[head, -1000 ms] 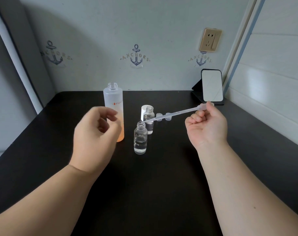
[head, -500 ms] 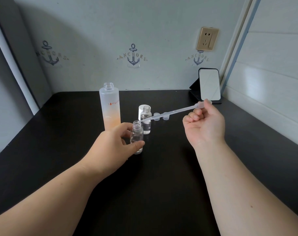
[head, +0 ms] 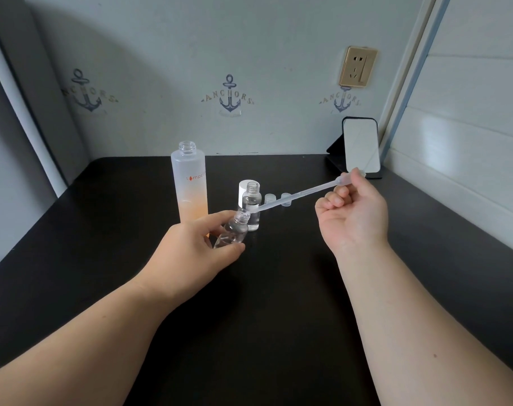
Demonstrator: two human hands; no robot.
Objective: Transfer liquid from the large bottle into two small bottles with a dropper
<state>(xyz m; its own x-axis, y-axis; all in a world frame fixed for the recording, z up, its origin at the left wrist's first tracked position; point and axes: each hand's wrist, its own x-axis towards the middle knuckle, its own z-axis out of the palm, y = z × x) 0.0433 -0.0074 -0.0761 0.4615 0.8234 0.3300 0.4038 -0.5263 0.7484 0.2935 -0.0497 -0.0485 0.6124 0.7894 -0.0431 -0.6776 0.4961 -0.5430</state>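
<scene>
Near small bottle (head: 233,230) is gripped, tilted, by the left hand (head: 196,253) above the table (head: 278,317); dropper (head: 302,194) bulb is pinched by the right hand (head: 352,212), tip at the mouth. Spillage is likely if the tilt increases or the tip misses.

This looks like a corner of a home, a bedroom or small private room rather than a lab or workshop. The back wall (head: 249,54) is papered in pale blue-grey with repeated printed anchor motifs (head: 229,96) lettered "ANCHORS", a decorative domestic finish. A gold-coloured wall socket (head: 357,66) sits on it. At the right runs white panelled boarding (head: 469,118) beside a pale frame. The black surface (head: 264,288) fits into the corner like a household desk, and a small mirror (head: 361,145) stands propped at its back. A frosted cosmetic bottle (head: 190,183) with orange lettering stands there too.
</scene>
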